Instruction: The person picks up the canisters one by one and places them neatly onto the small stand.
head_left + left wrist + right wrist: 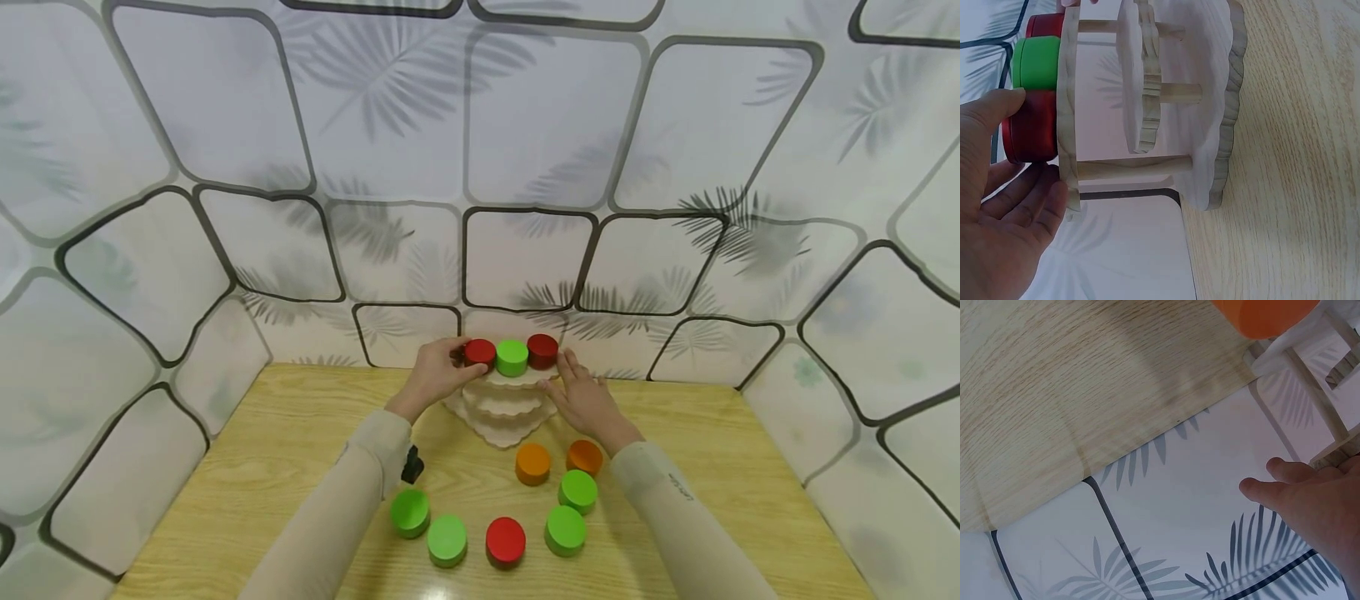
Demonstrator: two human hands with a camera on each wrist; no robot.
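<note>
We see the orange wooden cylinder (1264, 315) cut off by the right wrist view's top edge; the right hand (1319, 509) runs off the right edge.

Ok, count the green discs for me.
5. One sits on the stand's top tier between two red ones; four lie on the table. None look hidden.

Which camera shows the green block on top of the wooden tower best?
The head view: the green block sits whole between two red blocks on the tower's top shelf. The left wrist view shows only its side. The right wrist view misses it.
</note>
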